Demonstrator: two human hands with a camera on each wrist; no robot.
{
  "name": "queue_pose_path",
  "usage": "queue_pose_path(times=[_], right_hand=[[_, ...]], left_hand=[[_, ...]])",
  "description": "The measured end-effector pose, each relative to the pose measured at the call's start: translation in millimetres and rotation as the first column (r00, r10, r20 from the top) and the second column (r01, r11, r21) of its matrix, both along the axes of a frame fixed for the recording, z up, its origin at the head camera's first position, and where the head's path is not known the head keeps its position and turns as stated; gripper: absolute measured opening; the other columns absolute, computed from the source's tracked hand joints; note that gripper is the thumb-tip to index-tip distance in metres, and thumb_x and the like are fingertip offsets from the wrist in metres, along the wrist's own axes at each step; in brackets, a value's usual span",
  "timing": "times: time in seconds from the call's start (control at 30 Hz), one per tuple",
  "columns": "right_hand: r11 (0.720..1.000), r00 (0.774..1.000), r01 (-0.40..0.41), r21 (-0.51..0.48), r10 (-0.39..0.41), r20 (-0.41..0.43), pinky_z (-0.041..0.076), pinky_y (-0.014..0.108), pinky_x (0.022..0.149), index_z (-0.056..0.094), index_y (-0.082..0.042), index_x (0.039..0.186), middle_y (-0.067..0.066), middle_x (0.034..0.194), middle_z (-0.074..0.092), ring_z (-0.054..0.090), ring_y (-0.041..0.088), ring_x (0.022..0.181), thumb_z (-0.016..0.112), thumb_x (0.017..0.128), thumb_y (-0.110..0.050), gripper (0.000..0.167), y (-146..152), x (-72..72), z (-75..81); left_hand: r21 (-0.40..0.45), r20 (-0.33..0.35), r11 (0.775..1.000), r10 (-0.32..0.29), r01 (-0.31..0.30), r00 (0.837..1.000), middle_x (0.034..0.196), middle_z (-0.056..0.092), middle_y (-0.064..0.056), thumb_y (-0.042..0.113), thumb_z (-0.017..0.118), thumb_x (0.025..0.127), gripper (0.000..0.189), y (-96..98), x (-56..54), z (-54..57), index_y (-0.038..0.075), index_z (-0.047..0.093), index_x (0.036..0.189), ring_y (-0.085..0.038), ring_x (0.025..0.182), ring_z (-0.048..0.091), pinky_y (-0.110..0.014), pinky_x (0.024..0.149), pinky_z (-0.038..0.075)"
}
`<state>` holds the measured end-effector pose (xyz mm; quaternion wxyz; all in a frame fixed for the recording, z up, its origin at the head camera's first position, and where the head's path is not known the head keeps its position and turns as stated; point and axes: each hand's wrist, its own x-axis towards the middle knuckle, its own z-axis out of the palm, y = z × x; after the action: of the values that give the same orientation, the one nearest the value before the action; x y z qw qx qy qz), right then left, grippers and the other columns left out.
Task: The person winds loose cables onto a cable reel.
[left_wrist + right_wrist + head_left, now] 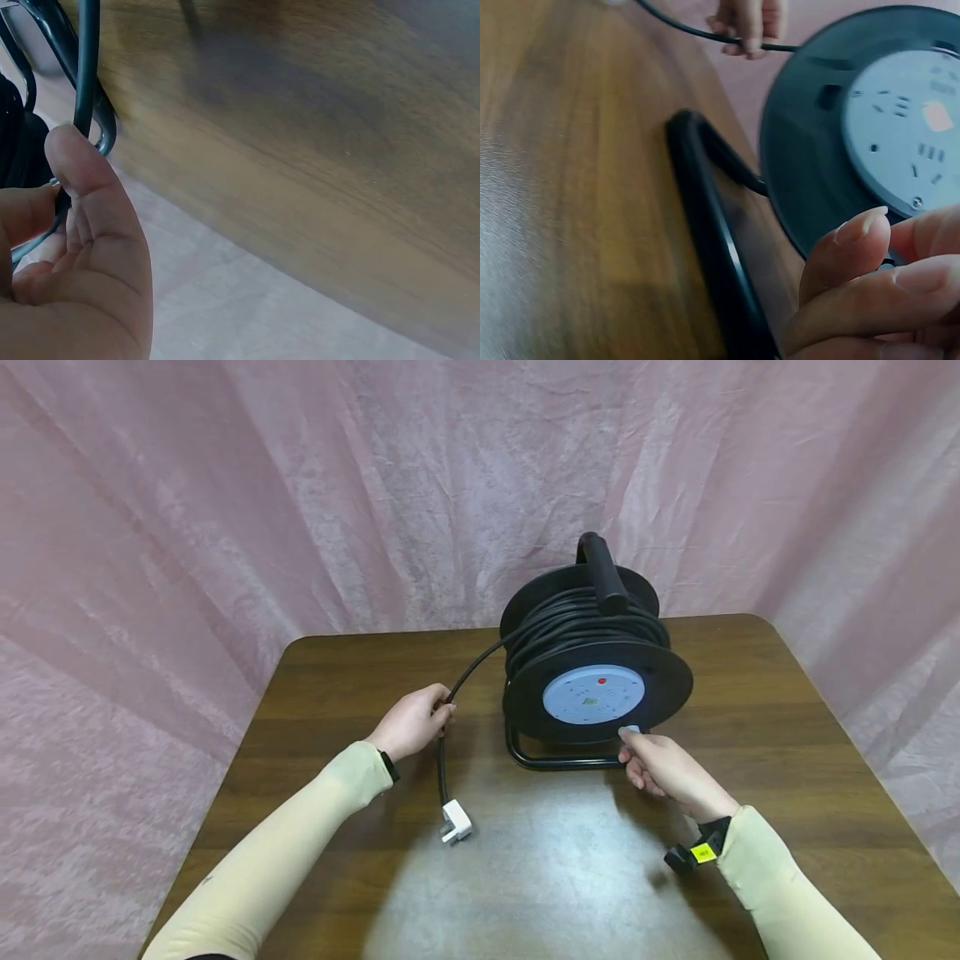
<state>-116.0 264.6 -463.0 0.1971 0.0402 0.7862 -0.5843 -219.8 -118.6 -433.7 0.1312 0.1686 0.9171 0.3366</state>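
A black cable reel (600,681) stands on the table, its front disc bearing a pale blue-grey socket panel (592,695). My left hand (412,720) pinches the black cable (478,660) left of the reel; in the left wrist view the cable (88,67) passes between thumb and fingers. Below that hand the cable runs down to a white plug (456,821). At the disc's lower right edge my right hand (667,768) pinches a small light grey knob (633,727). In the right wrist view the fingers (855,300) hide most of this knob.
The reel rests on a black tubular frame (562,764) with a black carrying handle (603,572) on top. Under it is a brown wooden table (322,693). Pink velvet-like curtains (450,485) hang behind and beside the table.
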Motion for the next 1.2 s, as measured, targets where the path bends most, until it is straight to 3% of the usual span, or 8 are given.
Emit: queue_pose_path(times=[0.2, 0.4, 0.73, 0.97, 1.2], right_hand=[[1.000, 1.000, 0.002, 0.000, -0.002, 0.011, 0.029, 0.022, 0.044, 0.054, 0.008, 0.097, 0.002, 0.060, 0.051, 0.036, 0.010, 0.046, 0.042, 0.109, -0.047, 0.057, -15, -3.3, -11.2], [0.999, 0.999, -0.001, -0.053, 0.004, 0.053, 0.027, 0.021, 0.042, 0.054, 0.007, 0.096, 0.002, 0.058, 0.051, 0.034, 0.009, 0.043, 0.040, 0.110, -0.047, 0.058, -37, -6.2, -20.3], [0.986, 0.993, -0.065, -0.153, 0.079, 0.088, 0.028, 0.022, 0.040, 0.055, 0.006, 0.097, 0.001, 0.057, 0.050, 0.032, 0.007, 0.040, 0.039, 0.109, -0.047, 0.057, -85, -15.7, -19.4], [0.966, 0.988, -0.072, -0.250, 0.103, 0.111, 0.025, 0.022, 0.039, 0.054, 0.003, 0.097, 0.001, 0.056, 0.049, 0.030, 0.007, 0.039, 0.037, 0.109, -0.047, 0.054, -111, -19.4, -4.8], [0.951, 0.986, -0.071, -0.301, 0.113, 0.125, 0.024, 0.021, 0.039, 0.054, -0.001, 0.094, 0.002, 0.058, 0.049, 0.028, 0.007, 0.038, 0.038, 0.108, -0.049, 0.052, -125, -20.3, 10.2]], left_hand=[[0.012, 0.006, 1.000, 0.018, -0.018, 1.000, 0.098, 0.070, -0.015, 0.021, 0.056, 0.108, 0.019, 1.3, 2.4, -1.4, 0.005, 0.065, 0.112, -0.017, 0.075, 0.066, -0.034, 0.068, 0.055], [0.041, 0.029, 0.999, -0.016, 0.015, 0.999, 0.096, 0.070, -0.016, 0.017, 0.059, 0.107, 0.018, 9.5, 6.7, -5.0, 0.001, 0.065, 0.111, -0.016, 0.072, 0.065, -0.030, 0.066, 0.054], [0.027, -0.004, 0.999, -0.028, 0.028, 1.000, 0.092, 0.069, -0.005, 0.019, 0.062, 0.105, 0.017, 18.7, 10.6, -11.2, 0.004, 0.067, 0.108, -0.014, 0.072, 0.063, -0.031, 0.065, 0.051], [0.004, -0.137, 0.998, -0.057, 0.059, 0.989, 0.100, 0.062, 0.000, 0.022, 0.064, 0.104, 0.012, 26.5, 10.4, -13.7, 0.012, 0.071, 0.104, -0.014, 0.084, 0.060, -0.032, 0.074, 0.050], [0.016, -0.223, 0.995, -0.088, 0.094, 0.971, 0.096, 0.062, 0.000, 0.020, 0.067, 0.102, 0.010, 44.9, 8.3, -13.2, 0.013, 0.073, 0.099, -0.015, 0.082, 0.058, -0.031, 0.074, 0.049]])
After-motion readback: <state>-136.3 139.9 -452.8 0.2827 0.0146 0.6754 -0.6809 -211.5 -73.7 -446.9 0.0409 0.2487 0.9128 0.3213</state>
